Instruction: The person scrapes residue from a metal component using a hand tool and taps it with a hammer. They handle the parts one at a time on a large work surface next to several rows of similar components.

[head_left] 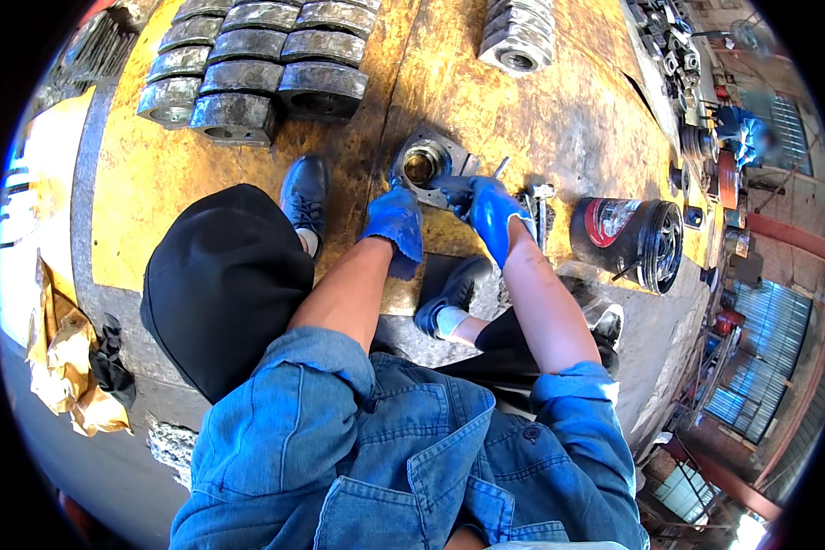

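While a bored metal block [444, 158] lies just ahead, left hand [395, 220] and right hand [491, 209] touch it, finger closure unclear.

Head view: wide fisheye, left of side-by-side pair, worn on person's head. Faces steeply down, over denim jacket [385, 440] very near, to left hand [394, 221] and right hand [493, 211], fairly close. Yellow floor [412, 87] reaches far side; barred windows [752, 362] lean at right, bent toward round black rim.

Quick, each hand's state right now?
Left hand: at the metal block; grip can't be told.
Right hand: at the block, near a thin rod; grip unclear.
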`<move>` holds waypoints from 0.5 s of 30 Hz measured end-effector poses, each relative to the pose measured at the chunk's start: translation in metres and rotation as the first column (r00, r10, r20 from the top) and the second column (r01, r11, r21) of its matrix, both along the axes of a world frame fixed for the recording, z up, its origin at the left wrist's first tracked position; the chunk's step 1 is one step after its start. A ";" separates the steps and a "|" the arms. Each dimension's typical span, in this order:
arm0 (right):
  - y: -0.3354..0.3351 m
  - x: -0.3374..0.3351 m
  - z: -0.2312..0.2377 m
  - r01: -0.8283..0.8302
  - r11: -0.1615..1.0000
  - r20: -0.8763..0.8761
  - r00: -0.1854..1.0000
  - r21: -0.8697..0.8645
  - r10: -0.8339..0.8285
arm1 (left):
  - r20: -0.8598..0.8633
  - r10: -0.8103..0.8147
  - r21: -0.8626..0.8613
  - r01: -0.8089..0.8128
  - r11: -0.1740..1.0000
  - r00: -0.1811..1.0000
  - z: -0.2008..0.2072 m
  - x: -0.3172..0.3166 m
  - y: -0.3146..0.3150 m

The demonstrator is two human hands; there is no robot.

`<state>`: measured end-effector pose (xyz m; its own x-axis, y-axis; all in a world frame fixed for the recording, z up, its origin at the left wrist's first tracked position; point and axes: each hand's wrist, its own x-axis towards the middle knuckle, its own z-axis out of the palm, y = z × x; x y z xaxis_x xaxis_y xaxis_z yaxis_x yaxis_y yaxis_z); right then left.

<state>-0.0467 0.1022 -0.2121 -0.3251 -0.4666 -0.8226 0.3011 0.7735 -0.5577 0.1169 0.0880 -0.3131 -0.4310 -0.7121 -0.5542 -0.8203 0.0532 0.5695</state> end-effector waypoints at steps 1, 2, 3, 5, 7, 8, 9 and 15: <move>-0.004 0.001 0.001 -0.024 1.000 -0.025 0.999 0.020 0.024 | 0.004 0.026 0.020 -0.026 0.999 1.000 -0.001 0.000 -0.001; -0.007 0.002 0.003 -0.035 0.999 -0.046 0.998 0.011 0.036 | 0.000 0.019 0.022 -0.019 1.000 1.000 -0.002 0.001 -0.001; -0.009 0.003 0.004 -0.047 0.999 -0.067 0.997 0.003 0.047 | -0.004 0.012 0.025 -0.012 1.000 1.000 -0.004 0.002 -0.002; -0.016 0.009 0.012 -0.083 0.997 -0.074 0.994 -0.010 0.082 | -0.007 0.034 0.026 -0.033 0.999 0.999 -0.010 0.004 -0.004; -0.019 0.010 0.021 -0.117 0.993 -0.053 0.992 -0.016 0.116 | -0.010 0.077 0.029 -0.076 0.997 0.997 -0.013 0.002 -0.003; -0.019 0.008 0.018 -0.102 0.995 -0.060 0.993 -0.017 0.100 | -0.023 0.068 0.025 -0.067 0.997 0.997 -0.013 0.001 -0.003; -0.019 0.006 0.012 -0.085 0.996 -0.067 0.994 -0.018 0.084 | -0.036 0.059 0.022 -0.058 0.998 0.998 -0.014 0.001 -0.002; -0.024 0.005 -0.019 -0.154 0.984 -0.236 0.963 -0.093 0.128 | -0.039 0.117 0.008 -0.117 0.993 0.992 -0.036 -0.001 0.002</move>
<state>-0.0413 0.0781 -0.2312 -0.4228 -0.6044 -0.6752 0.0480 0.7291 -0.6827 0.1159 0.0900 -0.3487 -0.3665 -0.7559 -0.5424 -0.7977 -0.0448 0.6014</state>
